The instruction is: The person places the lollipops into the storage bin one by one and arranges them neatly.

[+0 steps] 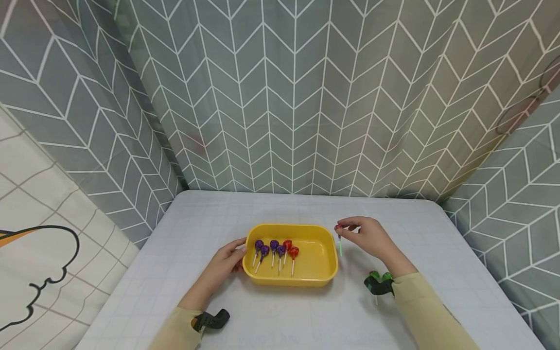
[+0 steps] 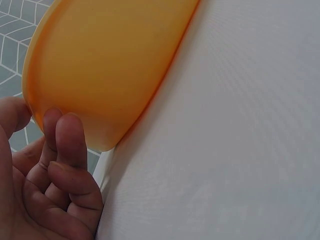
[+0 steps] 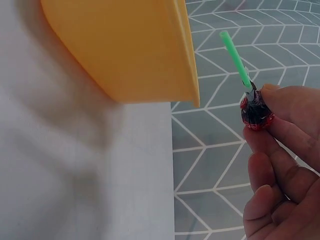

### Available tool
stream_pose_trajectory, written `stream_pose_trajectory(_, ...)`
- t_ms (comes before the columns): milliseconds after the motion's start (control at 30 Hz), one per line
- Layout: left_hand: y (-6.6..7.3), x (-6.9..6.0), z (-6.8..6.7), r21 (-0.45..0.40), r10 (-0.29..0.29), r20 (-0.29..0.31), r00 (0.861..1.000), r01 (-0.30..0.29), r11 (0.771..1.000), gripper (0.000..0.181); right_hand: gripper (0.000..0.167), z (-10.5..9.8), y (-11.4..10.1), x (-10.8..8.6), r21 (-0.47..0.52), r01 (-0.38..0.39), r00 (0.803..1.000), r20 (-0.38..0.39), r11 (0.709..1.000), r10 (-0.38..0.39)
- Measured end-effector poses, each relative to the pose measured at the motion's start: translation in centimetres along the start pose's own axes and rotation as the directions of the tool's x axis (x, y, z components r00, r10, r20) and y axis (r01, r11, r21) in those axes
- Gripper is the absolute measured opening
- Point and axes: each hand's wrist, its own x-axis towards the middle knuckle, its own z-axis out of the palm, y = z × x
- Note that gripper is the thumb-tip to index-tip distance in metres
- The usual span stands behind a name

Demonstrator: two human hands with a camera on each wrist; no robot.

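A yellow tray [image 1: 325, 255] stands on the table with several purple lollipops [image 1: 274, 245] and two red lollipops [image 1: 294, 252] lying in its left half. At the tray's left end my left hand [image 1: 226, 260] holds the rim. The left wrist view has its fingers [image 2: 71, 137] against the tray's outer wall [image 2: 110, 65]. Just beyond the tray's right end, my right hand [image 1: 365, 236] pinches a dark red lollipop [image 3: 257, 116] by its wrapped head between thumb and fingertips. Its green stick [image 3: 234, 57] points down in the head view.
Green-wrapped lollipops [image 1: 387, 276] lie by the right wrist, partly hidden by the black wrist camera [image 1: 378, 286]. A pale cloth covers the table [image 1: 280, 316]. Grey patterned curtains [image 1: 293, 97] hang behind it and at the sides.
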Motion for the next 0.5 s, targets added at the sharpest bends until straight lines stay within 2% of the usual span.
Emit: stream_pose_trajectory(500,0.1,-0.1,0.0,0.002,-0.005,0.001,1.0,0.005,1.0,0.055,0.031,1.1,-1.4,0.9,0.019,-0.002,0.999,0.037,1.0,0.002)
